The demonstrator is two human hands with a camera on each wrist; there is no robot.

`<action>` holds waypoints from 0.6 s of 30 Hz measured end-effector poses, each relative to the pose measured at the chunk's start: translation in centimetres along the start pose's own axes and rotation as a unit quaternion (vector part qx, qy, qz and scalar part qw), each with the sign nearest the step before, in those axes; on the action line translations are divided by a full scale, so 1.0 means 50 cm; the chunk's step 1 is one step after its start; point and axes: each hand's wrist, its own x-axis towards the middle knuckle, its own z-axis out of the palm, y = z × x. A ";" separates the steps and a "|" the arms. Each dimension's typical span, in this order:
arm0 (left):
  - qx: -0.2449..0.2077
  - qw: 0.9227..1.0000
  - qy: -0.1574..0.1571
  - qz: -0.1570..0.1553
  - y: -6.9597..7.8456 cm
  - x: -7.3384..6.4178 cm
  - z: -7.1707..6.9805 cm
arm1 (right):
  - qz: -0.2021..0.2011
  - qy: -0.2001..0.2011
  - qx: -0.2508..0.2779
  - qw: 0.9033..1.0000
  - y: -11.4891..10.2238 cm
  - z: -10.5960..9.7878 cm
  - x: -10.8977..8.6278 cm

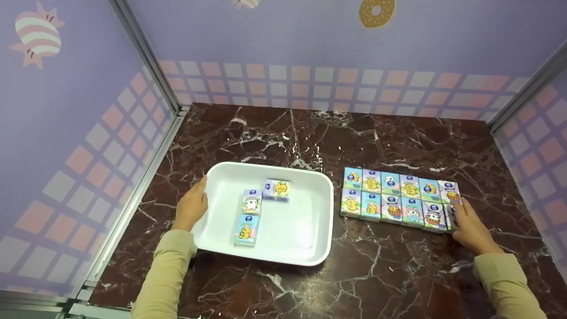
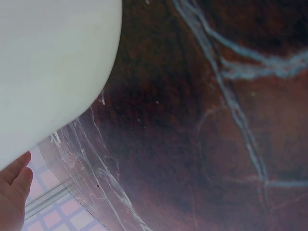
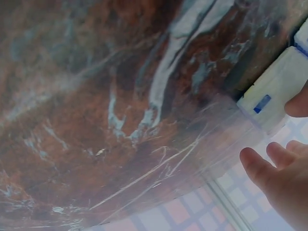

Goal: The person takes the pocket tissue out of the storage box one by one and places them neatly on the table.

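My left hand (image 1: pixel 192 206) rests against the left wall of a white tray (image 1: pixel 288 235), its fingers straight along the outside. Inside the tray lie three small cartoon-printed packs, which look like pocket tissues: a purple pack (image 1: pixel 277 189), a white-bear pack (image 1: pixel 251 202) and a blue pack (image 1: pixel 246 230). To the tray's right, several more packs (image 1: pixel 392 208) lie in two tight rows. At the right end of those rows, my right hand (image 1: pixel 474 228) has its fingers extended beside the end packs. The right wrist view shows the thumb by a pack's white side (image 3: pixel 269 94) and the fingers apart from it.
A dark red marbled table (image 1: pixel 283 128) carries everything. Purple panels with checks surround it: a left wall (image 1: pixel 79 133), a back wall (image 1: pixel 288 40) and a right wall (image 1: pixel 547 115). A metal frame edge (image 1: pixel 133 177) runs along the table's left side.
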 end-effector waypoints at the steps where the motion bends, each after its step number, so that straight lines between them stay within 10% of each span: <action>1: 0.000 1.000 0.000 0.002 0.000 0.000 0.000 | 0.004 -0.002 -0.001 1.000 -0.002 -0.001 0.001; 18: -0.002 1.000 -0.006 -0.003 0.002 -0.001 -0.003 | -0.031 0.022 -0.004 0.999 -0.076 -0.003 0.039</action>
